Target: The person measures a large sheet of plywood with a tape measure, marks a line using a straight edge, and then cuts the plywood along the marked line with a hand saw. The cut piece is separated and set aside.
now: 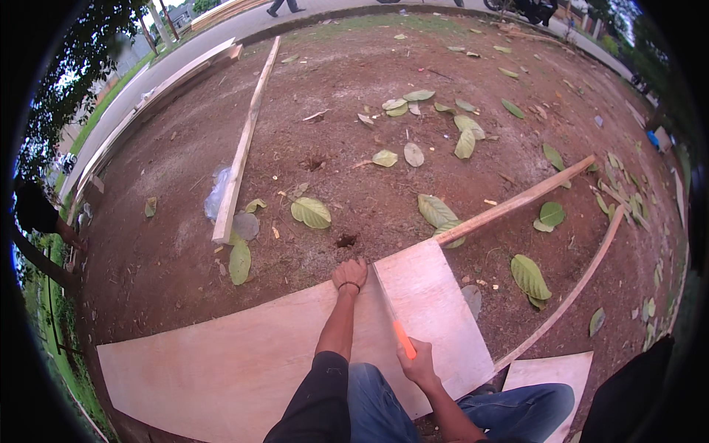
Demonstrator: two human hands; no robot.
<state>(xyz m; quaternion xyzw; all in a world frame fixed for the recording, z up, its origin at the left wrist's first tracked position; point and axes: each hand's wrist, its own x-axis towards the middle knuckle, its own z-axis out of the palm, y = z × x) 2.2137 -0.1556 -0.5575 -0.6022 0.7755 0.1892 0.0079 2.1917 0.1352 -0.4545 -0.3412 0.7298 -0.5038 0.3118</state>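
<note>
A: Quick status pls. R hand?
B: Right hand is closed round the orange handle of a handsaw. Blade points away from it, toward the far edge of a plywood sheet.
A: L hand?
B: Left hand is just left of the blade tip, pressed at the sheet's far edge, fingers partly curled. Can't tell if it really grips the edge. Sheet spreads under both hands, mostly out to the left, w/ the shorter part right of the blade.
A: How far along?
B: Cut looks unfinished imo: both parts lie as one sheet. Kerf length n/a, too fine to see. Left, I'd say: the stretch from R hand back to the near edge, at least.
A: Further out?
B: Just beyond L hand, a small hole in the soil. Beyond and left, a timber batten; beyond R hand to the right, a second batten meeting the sheet's far side. Right of R hand, a thin wood strip and, nearer the body, a smaller plywood piece.
A: Containers?
B: Only maybe a clear plastic bag, beyond L hand to the left, beside the first batten. Contents: can't tell.
</note>
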